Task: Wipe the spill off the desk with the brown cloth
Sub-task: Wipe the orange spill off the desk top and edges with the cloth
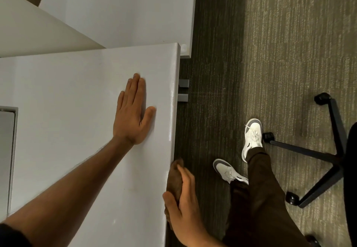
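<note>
Two hands are at work, and the nearer one, the right hand (185, 206), matters most: its grip is wrapped round the brown cloth (174, 177), thumb on the near side, fingers curled over the top, holding it bunched against the vertical right edge of the bench (77, 77). The cloth runs lengthwise along that edge, its far tip poking just above the bench's corner line, so it sits at the rim rather than on the flat top. To wipe the top, I judge the cloth must come up and leftward over the edge. No spill is plain to me on the white surface; a faint sheen shows along the edge. Farther along the bench, the left hand (133, 111) lies flat, fingers straight and together, palm pressed down near the same edge, holding nothing.
</note>
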`<control>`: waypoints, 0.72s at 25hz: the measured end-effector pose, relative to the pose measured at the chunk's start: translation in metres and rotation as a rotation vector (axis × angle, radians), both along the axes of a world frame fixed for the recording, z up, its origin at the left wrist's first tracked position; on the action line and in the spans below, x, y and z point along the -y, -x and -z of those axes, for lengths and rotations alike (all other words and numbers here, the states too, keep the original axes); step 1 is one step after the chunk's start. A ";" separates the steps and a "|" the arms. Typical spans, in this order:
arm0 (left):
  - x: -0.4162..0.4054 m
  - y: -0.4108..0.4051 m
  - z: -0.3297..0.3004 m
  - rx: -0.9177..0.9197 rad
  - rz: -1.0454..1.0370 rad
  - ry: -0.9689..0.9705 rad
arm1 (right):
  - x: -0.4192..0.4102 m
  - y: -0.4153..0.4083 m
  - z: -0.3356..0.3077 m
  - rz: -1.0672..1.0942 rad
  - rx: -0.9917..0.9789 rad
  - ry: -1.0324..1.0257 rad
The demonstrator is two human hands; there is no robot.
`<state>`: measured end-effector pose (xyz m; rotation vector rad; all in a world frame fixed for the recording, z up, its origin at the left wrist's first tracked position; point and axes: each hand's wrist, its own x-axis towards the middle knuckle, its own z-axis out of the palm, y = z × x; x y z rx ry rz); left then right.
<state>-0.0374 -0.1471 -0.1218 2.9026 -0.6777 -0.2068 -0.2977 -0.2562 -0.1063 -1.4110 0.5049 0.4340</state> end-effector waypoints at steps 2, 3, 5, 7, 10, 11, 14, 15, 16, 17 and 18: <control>-0.001 0.000 0.000 -0.001 -0.002 0.001 | -0.002 0.013 0.000 -0.057 -0.005 0.004; -0.001 0.000 0.000 -0.001 -0.003 0.000 | -0.002 0.013 0.000 -0.053 -0.013 -0.003; 0.000 0.000 0.000 0.000 -0.003 -0.003 | 0.000 0.003 -0.001 0.006 -0.020 -0.009; 0.001 0.000 -0.001 0.001 -0.007 0.002 | 0.005 -0.018 -0.004 0.066 -0.021 0.017; 0.002 0.001 -0.002 0.003 -0.015 0.005 | 0.022 -0.062 0.000 0.132 0.039 0.035; 0.002 0.001 -0.002 -0.001 -0.017 0.006 | 0.029 -0.079 0.002 0.150 0.074 0.044; 0.002 0.002 -0.003 -0.012 -0.023 -0.002 | 0.050 -0.133 0.007 0.205 0.168 0.109; 0.002 0.003 -0.003 -0.013 -0.024 -0.003 | 0.057 -0.154 0.009 0.226 0.191 0.118; 0.003 0.003 -0.003 -0.014 -0.027 -0.002 | 0.065 -0.174 0.010 0.245 0.208 0.120; 0.003 0.003 -0.003 -0.015 -0.032 -0.002 | 0.072 -0.196 0.011 0.262 0.221 0.119; 0.003 0.002 -0.004 -0.017 -0.038 -0.004 | 0.080 -0.216 0.012 0.277 0.231 0.119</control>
